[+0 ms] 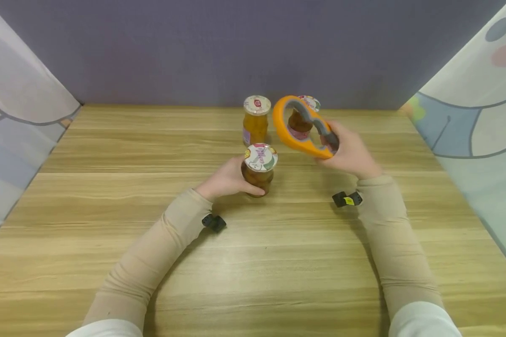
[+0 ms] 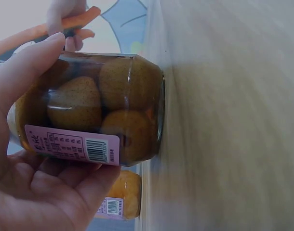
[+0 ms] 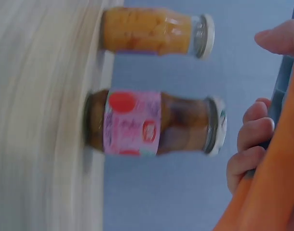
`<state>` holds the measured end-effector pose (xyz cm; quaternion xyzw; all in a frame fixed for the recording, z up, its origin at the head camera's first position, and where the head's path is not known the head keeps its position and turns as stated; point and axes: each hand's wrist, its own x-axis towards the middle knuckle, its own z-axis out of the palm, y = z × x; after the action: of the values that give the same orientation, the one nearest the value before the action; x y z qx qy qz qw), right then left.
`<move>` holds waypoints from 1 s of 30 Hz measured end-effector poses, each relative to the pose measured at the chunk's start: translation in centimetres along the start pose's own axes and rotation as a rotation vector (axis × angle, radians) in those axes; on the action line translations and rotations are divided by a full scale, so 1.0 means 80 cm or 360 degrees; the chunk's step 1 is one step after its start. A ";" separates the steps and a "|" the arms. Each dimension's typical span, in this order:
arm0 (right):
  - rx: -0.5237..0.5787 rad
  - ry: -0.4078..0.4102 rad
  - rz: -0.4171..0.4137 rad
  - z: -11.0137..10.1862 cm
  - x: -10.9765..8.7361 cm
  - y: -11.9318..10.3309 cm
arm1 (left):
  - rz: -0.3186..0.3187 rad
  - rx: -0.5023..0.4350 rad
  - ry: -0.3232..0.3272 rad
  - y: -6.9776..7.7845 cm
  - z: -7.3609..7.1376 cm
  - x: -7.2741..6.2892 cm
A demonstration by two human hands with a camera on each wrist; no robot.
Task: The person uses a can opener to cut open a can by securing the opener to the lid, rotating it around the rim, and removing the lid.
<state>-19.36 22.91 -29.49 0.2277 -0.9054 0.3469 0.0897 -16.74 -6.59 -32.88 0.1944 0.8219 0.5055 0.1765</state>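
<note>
Gripping an orange tool point(image 1: 302, 145), the right hand point(image 1: 351, 150) partly hides it.

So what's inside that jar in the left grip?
Inside the jar, several rounded brown pieces show through its side. The label and left grip cover part of the contents; the lid blocks the view from above.

Soft glare pales the tabletop point(image 1: 253, 267); the right-wrist view blurs.

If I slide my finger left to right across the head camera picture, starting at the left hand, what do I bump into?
Left hand → held jar → orange-and-grey tool → right hand.
</note>
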 end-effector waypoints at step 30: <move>-0.0034 -0.0464 -0.0333 0.038 0.020 -0.074 | 0.0218 -0.0259 -0.0059 -0.001 0.001 -0.004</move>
<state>-17.97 16.43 -27.76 0.3675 -0.8839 0.2894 -0.0046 -16.41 -6.75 -32.98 0.2444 0.7595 0.5778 0.1719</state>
